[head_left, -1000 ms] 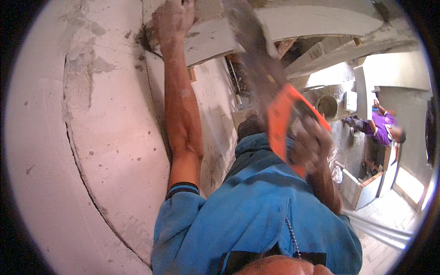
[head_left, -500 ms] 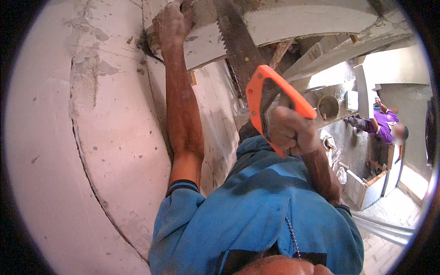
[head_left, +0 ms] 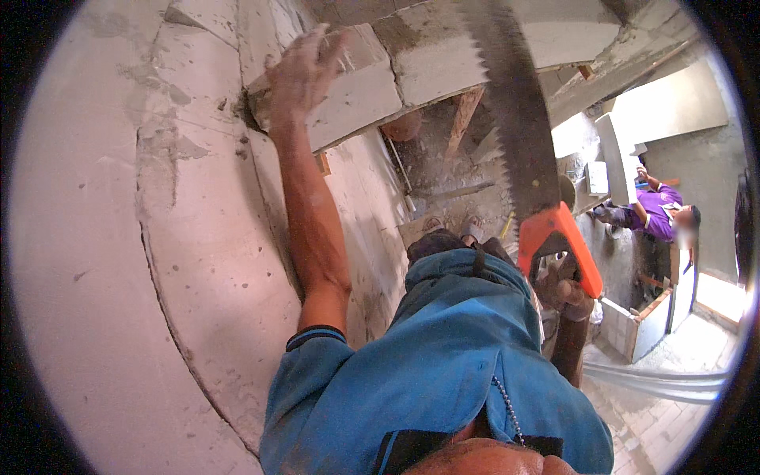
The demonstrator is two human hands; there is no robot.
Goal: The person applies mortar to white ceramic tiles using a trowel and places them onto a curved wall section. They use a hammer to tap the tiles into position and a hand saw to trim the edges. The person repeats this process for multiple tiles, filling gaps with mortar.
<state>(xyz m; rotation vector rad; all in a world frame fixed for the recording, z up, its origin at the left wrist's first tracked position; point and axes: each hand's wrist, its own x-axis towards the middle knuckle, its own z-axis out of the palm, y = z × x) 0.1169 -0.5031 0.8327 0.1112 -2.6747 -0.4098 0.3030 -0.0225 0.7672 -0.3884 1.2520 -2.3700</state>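
My right hand [head_left: 567,296] is wrapped round the orange handle of a hand saw [head_left: 516,103]. Its wide, toothed blade points away from me and stands apart from the pale block. My left hand [head_left: 303,77] is over the left end of the light grey block [head_left: 360,107], fingers spread and a little blurred; I cannot tell whether the palm touches it. Just right of that hand, a dark narrow cut line [head_left: 397,81] runs across the block. Beyond the line, the pale masonry [head_left: 511,47] continues to the right, partly behind the saw blade.
On the left rises a pale, cracked wall [head_left: 206,237]. Below the block lies a dusty floor [head_left: 443,178] with a wooden prop [head_left: 465,119]. At the right, another person in a purple shirt [head_left: 659,215] works beside a white panel [head_left: 621,158] and a wood-edged box [head_left: 647,324].
The saw has left the block and moved right and toward me with my right hand. The cut line now shows. My left hand's fingers have spread from their earlier closed hold on the block's end.
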